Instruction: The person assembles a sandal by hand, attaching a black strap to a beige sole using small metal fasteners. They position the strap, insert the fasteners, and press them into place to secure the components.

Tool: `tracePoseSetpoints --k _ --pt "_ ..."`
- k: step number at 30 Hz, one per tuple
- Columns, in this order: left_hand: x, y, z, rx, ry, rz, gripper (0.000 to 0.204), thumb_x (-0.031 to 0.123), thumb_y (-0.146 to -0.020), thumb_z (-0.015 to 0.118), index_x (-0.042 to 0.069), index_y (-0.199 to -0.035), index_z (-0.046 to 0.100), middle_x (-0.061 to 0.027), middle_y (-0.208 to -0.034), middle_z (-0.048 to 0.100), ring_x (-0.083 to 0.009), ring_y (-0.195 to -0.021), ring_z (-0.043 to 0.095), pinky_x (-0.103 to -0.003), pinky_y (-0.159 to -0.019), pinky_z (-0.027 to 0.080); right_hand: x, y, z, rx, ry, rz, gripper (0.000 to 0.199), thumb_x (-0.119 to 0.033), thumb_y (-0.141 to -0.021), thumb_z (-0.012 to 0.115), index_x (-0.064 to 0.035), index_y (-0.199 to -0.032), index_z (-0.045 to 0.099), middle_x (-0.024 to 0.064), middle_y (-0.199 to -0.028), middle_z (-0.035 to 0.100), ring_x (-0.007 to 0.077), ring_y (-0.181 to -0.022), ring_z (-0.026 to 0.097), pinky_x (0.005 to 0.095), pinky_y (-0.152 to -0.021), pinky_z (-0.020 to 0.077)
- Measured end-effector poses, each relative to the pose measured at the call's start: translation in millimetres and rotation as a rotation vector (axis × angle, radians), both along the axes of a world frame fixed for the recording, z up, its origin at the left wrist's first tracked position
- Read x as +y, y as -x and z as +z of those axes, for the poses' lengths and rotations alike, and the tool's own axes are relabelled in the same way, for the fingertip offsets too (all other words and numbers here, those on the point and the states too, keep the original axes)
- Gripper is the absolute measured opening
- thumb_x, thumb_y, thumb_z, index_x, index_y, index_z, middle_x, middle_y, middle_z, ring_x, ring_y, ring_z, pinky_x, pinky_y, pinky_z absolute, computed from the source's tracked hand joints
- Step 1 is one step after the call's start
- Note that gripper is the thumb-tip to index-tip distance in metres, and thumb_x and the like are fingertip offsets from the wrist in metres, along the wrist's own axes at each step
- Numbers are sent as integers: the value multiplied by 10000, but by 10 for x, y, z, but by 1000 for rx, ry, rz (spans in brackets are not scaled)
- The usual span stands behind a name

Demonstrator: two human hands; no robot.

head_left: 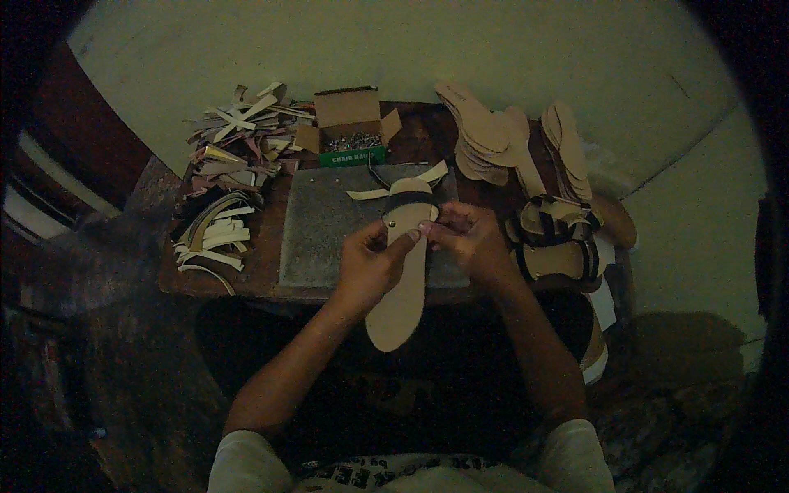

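A tan sandal sole is held between both hands, its heel end pointing down toward me. A dark strap crosses it near the far end, with a round brass-coloured stud at its left side. My left hand grips the sole's left edge, thumb on top. From the right, my right hand pinches the sole and strap edge, thumb on the surface; its other fingertips are partly hidden. Just beyond the sole, loose pale and dark strips lie on a grey slab.
An open cardboard box of small metal tacks stands behind the slab. Piles of cut strips cover the table's left. At right are stacked tan soles, more soles and strapped sandals. A wall rises behind the wooden table.
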State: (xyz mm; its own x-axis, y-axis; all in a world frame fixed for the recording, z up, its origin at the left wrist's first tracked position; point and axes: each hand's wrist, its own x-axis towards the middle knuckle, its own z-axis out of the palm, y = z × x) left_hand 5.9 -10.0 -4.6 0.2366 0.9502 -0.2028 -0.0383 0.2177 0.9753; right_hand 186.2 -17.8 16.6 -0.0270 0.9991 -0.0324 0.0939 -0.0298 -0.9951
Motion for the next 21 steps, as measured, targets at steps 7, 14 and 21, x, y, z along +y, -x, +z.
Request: tracePoseSetpoints --k 7,14,21 --pt "-11 -61 75 -188 172 97 257 212 -839 771 8 -925 639 -20 -745 628 -88 -582 561 -246 -508 445 -15 34 -66 115 72 -46 203 -131 -859 724 -25 -1020 658 71 -941 702 121 -805 637 265 -710 506" --pt "131 53 40 -99 -120 152 457 258 -824 789 -55 -1112 623 -96 -965 673 -123 -849 622 -261 -746 501 -20 25 -21 194 95 -8 180 -116 -880 697 -7 -1010 634 74 -927 694 128 -817 641 279 -710 516" --pt "164 160 175 -13 -47 17 362 307 -917 676 11 -1124 654 -50 -1019 669 -124 -904 583 -275 -835 457 -17 -4 -37 115 111 13 262 -145 -855 727 -5 -1057 637 79 -951 693 144 -873 643 291 -788 502"
